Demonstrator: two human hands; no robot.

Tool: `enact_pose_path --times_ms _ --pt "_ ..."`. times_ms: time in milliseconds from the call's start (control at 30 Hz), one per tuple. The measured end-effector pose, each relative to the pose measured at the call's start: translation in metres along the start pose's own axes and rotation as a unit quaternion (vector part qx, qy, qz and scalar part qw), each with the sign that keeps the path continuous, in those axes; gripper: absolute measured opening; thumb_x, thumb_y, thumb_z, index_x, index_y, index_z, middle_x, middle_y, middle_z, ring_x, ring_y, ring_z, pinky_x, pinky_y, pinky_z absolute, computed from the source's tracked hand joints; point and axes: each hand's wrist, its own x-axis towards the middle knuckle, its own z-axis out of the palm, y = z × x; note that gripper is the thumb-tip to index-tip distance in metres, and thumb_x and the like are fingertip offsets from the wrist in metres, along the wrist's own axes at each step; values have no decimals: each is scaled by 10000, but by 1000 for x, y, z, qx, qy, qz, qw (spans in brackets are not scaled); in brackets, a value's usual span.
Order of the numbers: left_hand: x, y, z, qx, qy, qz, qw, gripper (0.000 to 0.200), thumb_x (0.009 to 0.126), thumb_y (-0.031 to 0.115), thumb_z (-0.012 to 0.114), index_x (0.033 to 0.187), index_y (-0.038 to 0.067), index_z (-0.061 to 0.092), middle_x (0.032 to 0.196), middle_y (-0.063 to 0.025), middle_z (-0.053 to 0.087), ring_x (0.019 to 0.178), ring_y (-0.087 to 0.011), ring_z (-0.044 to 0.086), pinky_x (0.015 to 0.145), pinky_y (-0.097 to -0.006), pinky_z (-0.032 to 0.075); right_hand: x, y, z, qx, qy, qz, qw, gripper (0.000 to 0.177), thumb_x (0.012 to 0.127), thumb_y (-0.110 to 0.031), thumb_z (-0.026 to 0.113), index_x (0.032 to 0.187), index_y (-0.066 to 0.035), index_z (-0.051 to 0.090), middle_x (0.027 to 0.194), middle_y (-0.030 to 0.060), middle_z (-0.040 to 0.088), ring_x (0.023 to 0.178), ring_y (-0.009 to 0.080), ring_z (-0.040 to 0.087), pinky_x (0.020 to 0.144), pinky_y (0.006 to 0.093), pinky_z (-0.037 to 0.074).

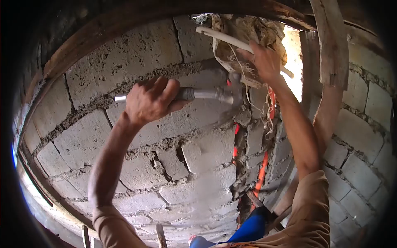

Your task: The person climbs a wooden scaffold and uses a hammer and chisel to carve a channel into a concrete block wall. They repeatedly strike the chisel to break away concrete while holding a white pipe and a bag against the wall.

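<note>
My left hand [152, 99] is wrapped around the dark grip of a hammer [206, 94], held level in front of the block wall [144, 132]. The hammer's head is blurred, near the top of a rough vertical groove in the blocks. Up and to the right, my right hand [264, 62] closes around a pale rod [225, 37] that slants down to the right, both ends showing past the hand. Behind that hand hangs a crumpled, tan, dirty sack [231, 25] with loose frayed strands below it.
Orange-red conduit [261, 175] runs down the chased groove, with short red pieces beside it. A bright opening [291, 58] lies right of the sack. Wooden beams [331, 45] cross above and stand at right. Below are my blue-clad legs [248, 227] and a wooden stake [161, 235].
</note>
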Motion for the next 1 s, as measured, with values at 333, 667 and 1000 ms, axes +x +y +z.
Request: enact_pose_path --times_ms 333,667,1000 --pt "15 -48 2 -4 -40 -17 999 375 945 433 529 795 92 497 531 -27 525 388 -141 498 329 -326 429 18 34 4 38 -50 -4 998 394 872 -513 568 899 -120 556 550 113 581 522 325 620 456 427 475" --pt "-5 -70 19 50 -35 -97 993 391 925 450 556 826 72 547 534 -23 543 363 -109 467 298 -283 417 35 33 -22 -95 -97 -46 990 275 799 -193 649 1030 -120 519 813 146 634 770 370 636 615 467 479" --pt "10 -66 19 42 10 50 998 467 923 538 500 746 105 504 514 11 476 397 -134 485 329 -295 438 40 44 -17 -114 -19 -134 984 419 860 -494 577 1053 -124 545 698 138 610 634 338 638 530 430 505"
